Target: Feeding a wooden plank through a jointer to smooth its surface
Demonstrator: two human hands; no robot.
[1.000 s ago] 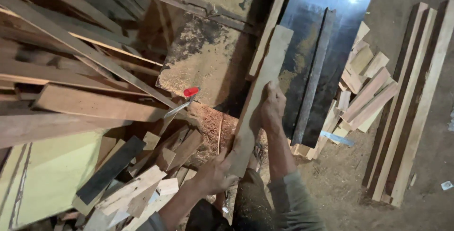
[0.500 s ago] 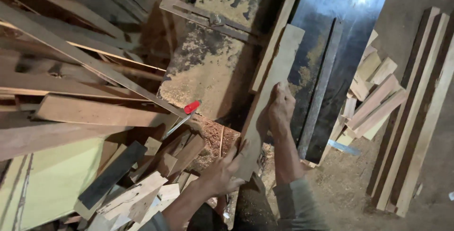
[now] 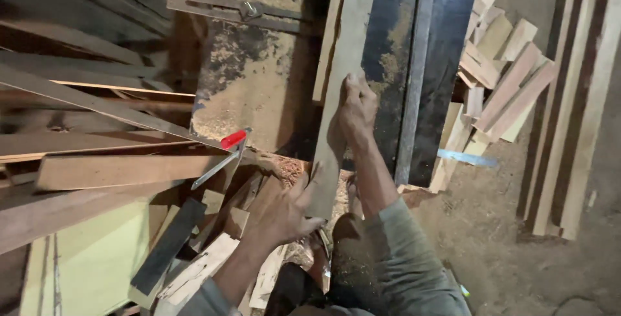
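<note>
- Head view: a long, flat wooden plank (image 3: 337, 96), pale and rough-sawn, lies lengthwise on a dark metal machine table (image 3: 446, 44) dusted with sawdust.
- The right hand (image 3: 354, 112) wraps over the plank's right edge about halfway along, fingers curled tight on the wood.
- The left hand (image 3: 284, 209) clasps the plank's near end, thumb against the left edge and palm under the corner; both hands grip the same board.
- A grey-green sleeve (image 3: 401, 264) covers the right forearm.
- Left of the plank sits a worn metal surface (image 3: 252, 83), blotched with rust-coloured dust and crossed by a slotted metal bar (image 3: 239, 10).
- A thin tool with a red plastic tip (image 3: 233, 139) rests just beside this surface, above a heap of offcuts (image 3: 207, 225) of mixed shapes.
- Long boards (image 3: 97, 170) stack at the left, smooth and brown.
- Short pale wood blocks (image 3: 501, 76) pile at the right, near long battens (image 3: 576, 96) lying on the dusty floor.
</note>
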